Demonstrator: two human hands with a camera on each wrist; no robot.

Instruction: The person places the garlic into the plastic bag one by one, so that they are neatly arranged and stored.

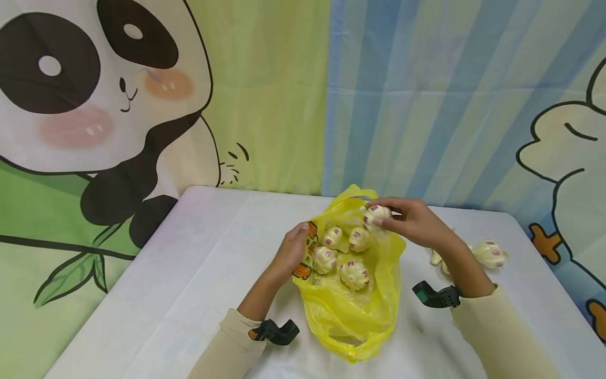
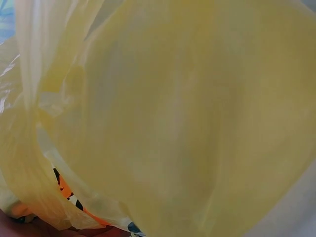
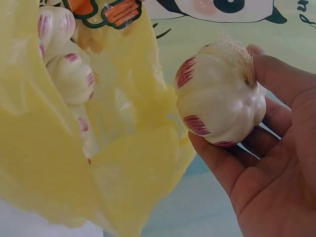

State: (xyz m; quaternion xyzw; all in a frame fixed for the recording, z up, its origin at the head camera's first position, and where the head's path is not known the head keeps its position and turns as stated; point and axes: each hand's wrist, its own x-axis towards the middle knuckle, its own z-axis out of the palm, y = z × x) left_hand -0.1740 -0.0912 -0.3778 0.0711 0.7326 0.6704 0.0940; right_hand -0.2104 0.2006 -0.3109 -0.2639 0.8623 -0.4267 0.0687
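A garlic bulb with purple streaks and root hairs is pinched between the thumb and fingers of my right hand. That hand is above the upper right rim of a yellow plastic bag, which lies with its mouth spread. Several more garlic bulbs sit in the bag, two of them also visible in the right wrist view. My left hand grips the bag's left edge beside its orange print; its fingers are partly hidden by the plastic. Yellow film fills most of the left wrist view.
More garlic bulbs lie on the white table at the right, partly hidden behind the right forearm. A cartoon-printed curtain hangs behind the table. Each wrist wears a black camera mount.
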